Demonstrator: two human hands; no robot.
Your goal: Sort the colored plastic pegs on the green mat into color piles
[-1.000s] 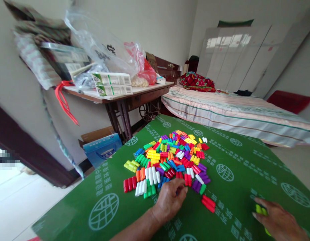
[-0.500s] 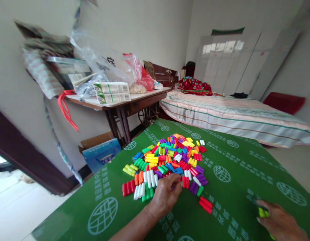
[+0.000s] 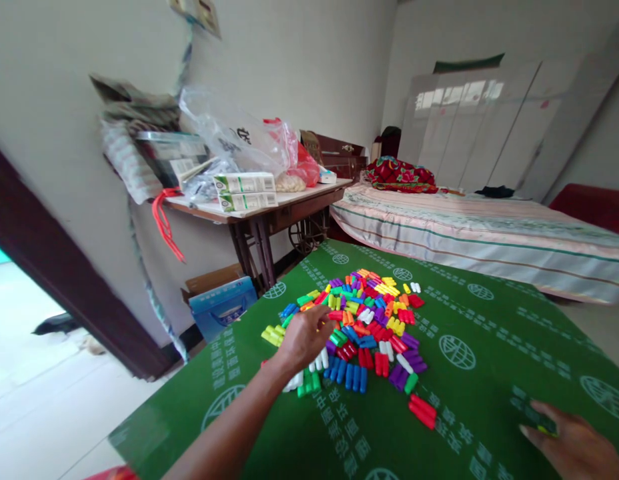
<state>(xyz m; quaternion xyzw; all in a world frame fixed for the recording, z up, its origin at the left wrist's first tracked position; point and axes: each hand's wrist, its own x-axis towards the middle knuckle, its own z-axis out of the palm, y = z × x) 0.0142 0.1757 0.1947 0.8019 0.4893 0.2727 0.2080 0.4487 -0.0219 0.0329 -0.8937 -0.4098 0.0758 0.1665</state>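
Left hand (image 3: 309,337) over the left side of the heap of small plastic tubes (image 3: 359,317), fingers curled, tips down among the pieces. Whether it grasps one: can't tell, fingertips hide it. Right hand (image 3: 564,430) at lower right, well apart from the heap, thumb and fingers closed around a yellow-green tube (image 3: 547,427), mostly hidden; count unclear. Heap lies mid-way on the green desk (image 3: 519,347), colours mixed.

Near edge of heap: row of blue tubes (image 3: 345,375), green tubes (image 3: 308,383) left of it, white tubes (image 3: 293,381) partly under the left forearm in view. Yellow-green tubes (image 3: 273,335) just left of the left hand. Red tubes (image 3: 422,411) lie apart, nearer the right hand.

Risks, my guess: pieces are packed close, so curled fingers could knock neighbours and break up the rows. Forearm passes over the white tubes; a dropped wrist could drag them. Round sides may roll if bumped; can't tell if the sets are joined or just side by side. Right hand hides most of its piece, so a loosened thumb could let it slip onto the desk.
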